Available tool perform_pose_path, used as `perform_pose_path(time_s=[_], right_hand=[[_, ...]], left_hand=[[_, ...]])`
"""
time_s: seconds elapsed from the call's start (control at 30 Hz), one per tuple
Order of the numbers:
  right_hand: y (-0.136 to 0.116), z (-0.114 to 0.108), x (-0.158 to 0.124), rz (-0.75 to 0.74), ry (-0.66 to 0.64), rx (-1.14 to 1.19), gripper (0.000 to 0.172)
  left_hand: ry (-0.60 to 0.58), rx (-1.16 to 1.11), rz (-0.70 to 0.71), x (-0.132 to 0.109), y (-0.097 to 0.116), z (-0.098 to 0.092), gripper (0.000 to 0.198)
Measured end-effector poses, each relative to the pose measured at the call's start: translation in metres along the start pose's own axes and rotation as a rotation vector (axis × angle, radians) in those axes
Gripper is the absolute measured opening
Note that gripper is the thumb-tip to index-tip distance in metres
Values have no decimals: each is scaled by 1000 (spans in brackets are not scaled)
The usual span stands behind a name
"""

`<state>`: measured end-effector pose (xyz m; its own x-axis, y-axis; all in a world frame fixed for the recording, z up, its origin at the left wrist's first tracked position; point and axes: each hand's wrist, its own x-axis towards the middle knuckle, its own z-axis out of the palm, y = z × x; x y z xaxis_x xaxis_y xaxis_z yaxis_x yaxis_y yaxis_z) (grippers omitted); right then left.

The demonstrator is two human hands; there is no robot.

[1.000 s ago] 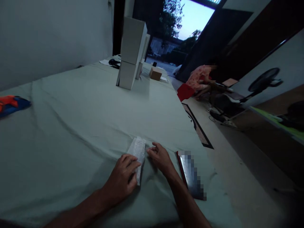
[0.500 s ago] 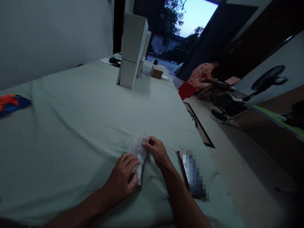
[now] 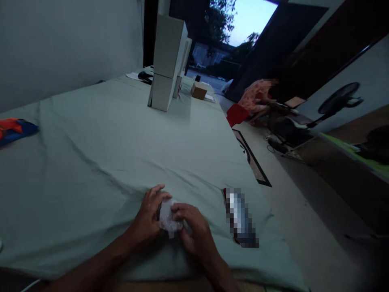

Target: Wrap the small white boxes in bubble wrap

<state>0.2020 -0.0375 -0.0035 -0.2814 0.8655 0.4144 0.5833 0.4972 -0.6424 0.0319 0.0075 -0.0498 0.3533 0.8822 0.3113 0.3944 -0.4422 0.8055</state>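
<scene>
I've got the clear wrap (image 3: 168,217) between both hands, low over the near part of the table (image 3: 194,138). My right hand (image 3: 194,227) pinches its right side; my left hand (image 3: 148,213) cups the other, fingers partly spread, though I can't tell how hard they press. Here's the risk: if I pull unevenly, the thin film could tear, or whatever dark thing it covers could slip out.
</scene>
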Motion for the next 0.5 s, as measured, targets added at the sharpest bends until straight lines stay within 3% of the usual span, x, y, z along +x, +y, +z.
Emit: perform_pose_path(time_s=[0.17, 0.37, 0.5], right_hand=[[2, 13, -19, -112, 36, -165, 39], [9, 11, -20, -212, -88, -329, 37], [16, 8, -6, -222, -88, -268, 31]], left_hand=[[-40, -84, -34, 3, 5, -6, 23], [-73, -76, -42, 6, 9, -8, 19], [-25, -48, -54, 8, 10, -12, 23]])
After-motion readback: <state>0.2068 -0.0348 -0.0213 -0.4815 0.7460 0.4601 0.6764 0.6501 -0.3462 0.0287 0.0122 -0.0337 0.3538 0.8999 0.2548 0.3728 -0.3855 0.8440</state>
